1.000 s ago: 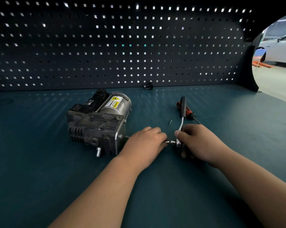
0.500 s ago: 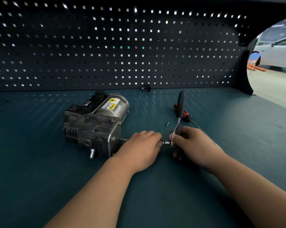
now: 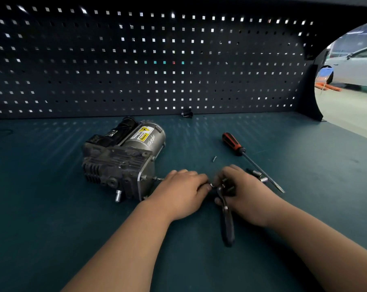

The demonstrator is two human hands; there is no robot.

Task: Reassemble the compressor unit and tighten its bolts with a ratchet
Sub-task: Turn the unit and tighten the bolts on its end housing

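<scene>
The compressor (image 3: 123, 159) lies on its side on the bench (image 3: 51, 207), left of both hands, with its flat mounting flange facing them. A thin metal extension bar (image 3: 159, 179) leaves that flange and runs roughly level to the right, passing under the left hand (image 3: 182, 192), which is the nearer hand to the unit. Its grip is curled over the bar, fingertips meeting the tool head. The right hand (image 3: 241, 190) has its grip closed round the head end of the ratchet (image 3: 228, 226), whose dark handle points back toward the person, about square to the bar. Any tightening swing would therefore, I judge, turn about that left-to-right axis. The bolt itself cannot be seen (the flange edge and the left hand's knuckles cover it), nor whether the bar is seated on it. The join of bar and ratchet head shows only as a glint between the two hands. Just beyond the right hand lie what look like two loose sockets (image 3: 256, 173), a red-and-black screwdriver (image 3: 233, 143) with its blade toward the person, and a small screw (image 3: 214, 158) lying apart.
</scene>
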